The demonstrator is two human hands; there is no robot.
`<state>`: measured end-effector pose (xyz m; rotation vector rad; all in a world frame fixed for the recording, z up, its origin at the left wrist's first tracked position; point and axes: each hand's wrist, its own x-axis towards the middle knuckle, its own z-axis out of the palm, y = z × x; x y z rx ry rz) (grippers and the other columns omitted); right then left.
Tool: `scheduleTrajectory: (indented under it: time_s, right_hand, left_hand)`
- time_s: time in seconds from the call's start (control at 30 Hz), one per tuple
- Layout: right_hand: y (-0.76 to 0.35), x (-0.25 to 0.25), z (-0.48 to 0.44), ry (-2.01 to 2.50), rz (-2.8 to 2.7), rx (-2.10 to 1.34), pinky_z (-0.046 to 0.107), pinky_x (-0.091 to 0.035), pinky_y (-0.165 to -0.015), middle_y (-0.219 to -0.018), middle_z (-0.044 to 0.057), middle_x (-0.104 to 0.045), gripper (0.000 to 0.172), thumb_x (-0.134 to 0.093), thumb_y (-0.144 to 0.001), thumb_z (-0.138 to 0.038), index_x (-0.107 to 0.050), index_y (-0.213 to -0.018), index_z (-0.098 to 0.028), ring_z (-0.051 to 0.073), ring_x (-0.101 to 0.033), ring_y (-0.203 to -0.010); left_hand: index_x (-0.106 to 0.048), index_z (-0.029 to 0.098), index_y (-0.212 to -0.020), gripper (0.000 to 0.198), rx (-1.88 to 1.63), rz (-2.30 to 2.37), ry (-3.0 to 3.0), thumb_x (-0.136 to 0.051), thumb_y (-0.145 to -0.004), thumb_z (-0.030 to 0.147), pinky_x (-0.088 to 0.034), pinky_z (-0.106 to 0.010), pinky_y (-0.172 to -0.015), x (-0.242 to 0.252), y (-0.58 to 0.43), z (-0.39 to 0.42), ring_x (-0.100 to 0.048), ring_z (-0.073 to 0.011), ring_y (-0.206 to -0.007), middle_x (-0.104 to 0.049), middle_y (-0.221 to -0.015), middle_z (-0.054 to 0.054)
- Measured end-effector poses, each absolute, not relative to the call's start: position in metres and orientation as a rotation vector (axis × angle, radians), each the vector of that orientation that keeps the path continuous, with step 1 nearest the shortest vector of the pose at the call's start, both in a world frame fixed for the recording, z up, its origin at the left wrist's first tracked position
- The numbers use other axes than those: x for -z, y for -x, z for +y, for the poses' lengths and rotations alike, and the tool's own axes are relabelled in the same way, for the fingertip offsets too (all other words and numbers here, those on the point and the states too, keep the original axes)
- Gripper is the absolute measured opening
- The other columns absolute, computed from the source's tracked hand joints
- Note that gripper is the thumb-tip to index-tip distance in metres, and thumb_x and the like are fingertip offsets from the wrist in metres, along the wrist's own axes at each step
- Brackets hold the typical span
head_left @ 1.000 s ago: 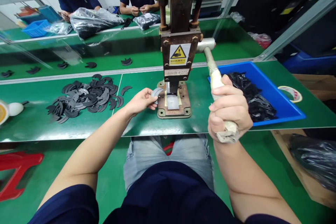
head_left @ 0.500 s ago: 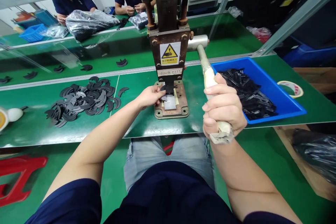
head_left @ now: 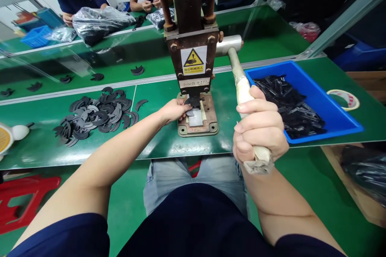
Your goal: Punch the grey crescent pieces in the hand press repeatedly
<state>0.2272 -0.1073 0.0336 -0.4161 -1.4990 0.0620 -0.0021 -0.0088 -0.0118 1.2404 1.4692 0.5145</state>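
Note:
My left hand (head_left: 176,111) pinches a dark curved piece (head_left: 189,113) at the base of a hand press (head_left: 193,48). The piece lies partly under the press's ram, beside a small light metal plate (head_left: 196,118) on the base. What exactly sits beneath the ram is hidden. Wrapped round the taped grip of the press lever (head_left: 238,68) is my right hand (head_left: 261,126), with the lever slanting down toward me. Left of the press, a pile of dark crescent-shaped pieces (head_left: 101,114) covers part of the green table.
A blue bin (head_left: 340,126) of small black parts stands right of the lever, with a tape roll (head_left: 343,99) beside it. Several crescents lie along the strip behind the rail. Two people work across the bench near plastic bags (head_left: 99,24). A white-and-orange object (head_left: 6,140) is far left.
The view has shifted slightly. My right hand and the lever's grip sit a little lower and further right. My left hand still holds the curved piece at the press.

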Motion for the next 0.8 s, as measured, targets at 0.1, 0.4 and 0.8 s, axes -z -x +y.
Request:
scheduleTrajectory:
  time_s: [0.1,0.4,0.8]
  right_hand:
    - [-0.229,-0.036,-0.108,0.431,-1.506,-0.058,0.060,-0.055,-0.121,-0.081,-0.005,-0.063,0.028,-0.066,-0.094,-0.039,-0.057,-0.074,-0.023,0.017,-0.073,-0.105]
    - [-0.235,-0.031,-0.105,0.492,-1.491,-0.065,0.070,-0.053,-0.119,-0.073,-0.002,-0.063,0.035,-0.072,-0.088,-0.043,-0.056,-0.064,-0.024,0.022,-0.074,-0.099]
    - [-0.229,-0.030,-0.102,0.494,-1.430,-0.041,0.064,-0.055,-0.118,-0.072,-0.004,-0.063,0.042,-0.074,-0.089,-0.052,-0.057,-0.065,-0.023,0.018,-0.074,-0.098]
  left_hand:
    - [-0.054,0.020,-0.076,0.032,-0.531,1.432,-1.268,-0.074,-0.097,0.032,-0.033,-0.021,-0.043,0.014,0.003,-0.013,-0.046,-0.0082,-0.040,-0.054,-0.053,0.005]
    - [-0.076,0.018,-0.111,0.032,-0.586,1.570,-1.867,-0.069,-0.098,0.046,-0.055,-0.032,-0.086,0.013,0.124,-0.015,-0.069,-0.0208,-0.091,-0.076,-0.104,-0.008]
    - [-0.074,0.015,-0.134,0.045,-0.022,2.077,-2.267,-0.051,-0.107,0.042,-0.052,-0.039,-0.107,0.047,0.225,0.024,-0.070,-0.0305,-0.121,-0.073,-0.133,-0.018]
